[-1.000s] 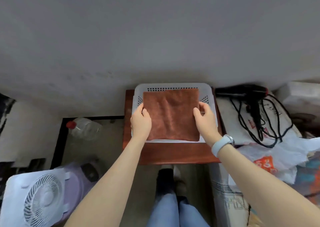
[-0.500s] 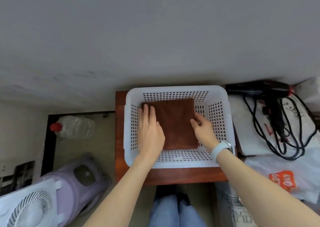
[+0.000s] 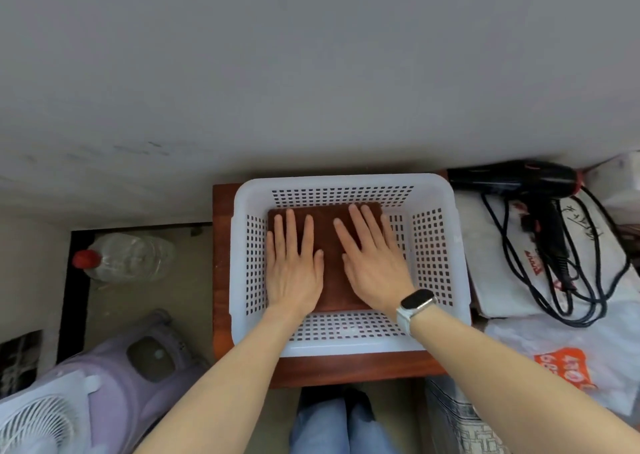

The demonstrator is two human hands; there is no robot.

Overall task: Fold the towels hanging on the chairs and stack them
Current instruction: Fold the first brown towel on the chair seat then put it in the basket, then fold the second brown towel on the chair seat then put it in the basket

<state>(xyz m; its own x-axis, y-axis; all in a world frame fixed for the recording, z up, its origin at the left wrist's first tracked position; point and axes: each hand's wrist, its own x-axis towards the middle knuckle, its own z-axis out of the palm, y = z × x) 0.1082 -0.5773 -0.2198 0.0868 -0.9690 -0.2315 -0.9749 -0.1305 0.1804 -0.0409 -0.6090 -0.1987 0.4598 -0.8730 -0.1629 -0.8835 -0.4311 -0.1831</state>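
Observation:
A folded brown towel point(image 3: 331, 263) lies flat on the floor of a white perforated plastic basket point(image 3: 434, 256). The basket stands on a small reddish wooden table point(image 3: 221, 280) against the wall. My left hand point(image 3: 294, 266) presses flat on the towel's left half, fingers straight and pointing away from me. My right hand point(image 3: 372, 263), with a white-strapped watch on its wrist, presses flat on the right half. Both hands cover most of the towel. No chair or other towel is in view.
A black hair dryer point(image 3: 516, 179) with a tangled cord lies on white bags to the right of the basket. On the floor at left are a clear bottle with a red cap point(image 3: 124, 257), a purple appliance point(image 3: 138, 374) and a white fan point(image 3: 38, 422). A grey wall rises behind.
A second ago both hands held the towel above the basket by its side edges. They lowered it onto the basket floor, and now both palms lie flat on top of it.

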